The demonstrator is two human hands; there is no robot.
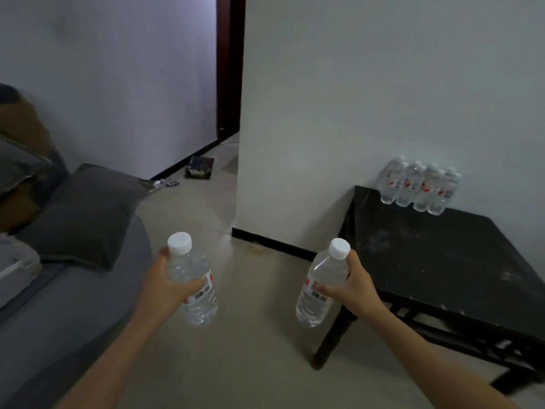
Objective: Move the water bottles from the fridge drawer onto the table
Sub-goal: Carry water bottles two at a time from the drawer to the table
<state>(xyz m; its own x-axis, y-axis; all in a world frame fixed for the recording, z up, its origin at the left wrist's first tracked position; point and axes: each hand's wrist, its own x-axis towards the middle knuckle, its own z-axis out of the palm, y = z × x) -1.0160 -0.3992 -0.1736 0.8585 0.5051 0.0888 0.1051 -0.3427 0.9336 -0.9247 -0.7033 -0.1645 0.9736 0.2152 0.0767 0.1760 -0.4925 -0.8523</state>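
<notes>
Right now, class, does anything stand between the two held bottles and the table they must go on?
Nothing visible does. The left hand grips one bottle and the right hand a second bottle over open floor; the table lies just right of them. A cluster of bottles stands at its far edge, by the wall.

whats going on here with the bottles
A person holds two water bottles. The left hand grips the left bottle and the right hand grips the right bottle. Both are over the floor, short of the black table. A cluster of bottles stands at the table's far corner by the wall.
</notes>
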